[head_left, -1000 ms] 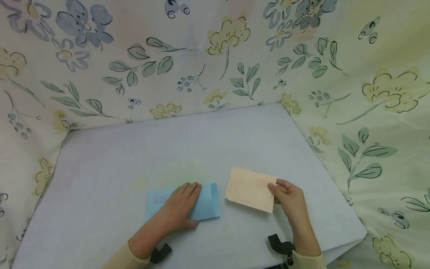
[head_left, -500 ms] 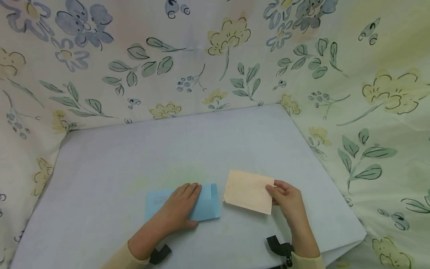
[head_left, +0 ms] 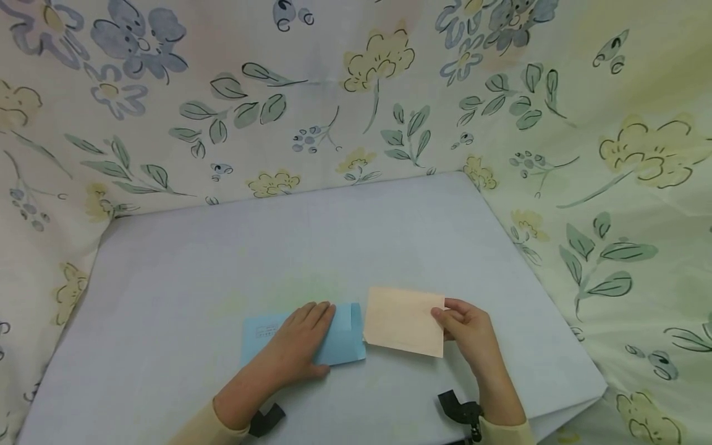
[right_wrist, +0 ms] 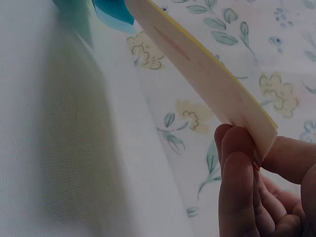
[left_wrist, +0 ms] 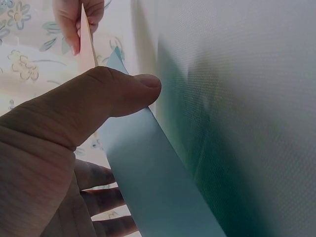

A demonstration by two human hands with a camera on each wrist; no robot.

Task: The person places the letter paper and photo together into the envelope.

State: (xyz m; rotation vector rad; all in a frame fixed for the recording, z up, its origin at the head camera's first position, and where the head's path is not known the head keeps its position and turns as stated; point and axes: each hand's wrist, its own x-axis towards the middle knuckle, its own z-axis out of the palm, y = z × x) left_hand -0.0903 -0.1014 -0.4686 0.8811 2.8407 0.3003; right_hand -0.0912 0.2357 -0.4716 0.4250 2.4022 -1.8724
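A light-blue envelope (head_left: 339, 343) with small print lies in the middle near part of the table. My left hand (head_left: 297, 343) rests over it, fingers extended across its upper face and the thumb at its near edge. In the left wrist view, the thumb crosses in front of the envelope (left_wrist: 148, 163). To the right, my right hand (head_left: 470, 327) pinches the right edge of a peach card (head_left: 405, 321) between thumb and fingers. The card is tilted, its left edge beside the envelope's right end; whether they touch I cannot tell. The right wrist view shows the card (right_wrist: 207, 74) edge-on.
A white cloth covers the table (head_left: 311, 241). Floral fabric (head_left: 356, 93) hangs behind it and along both sides. Black camera mounts (head_left: 460, 408) sit at both wrists.
My right hand has moved left with the card, bringing it up to the envelope's right end. The card has turned slightly straighter. My left hand and the envelope have hardly moved.
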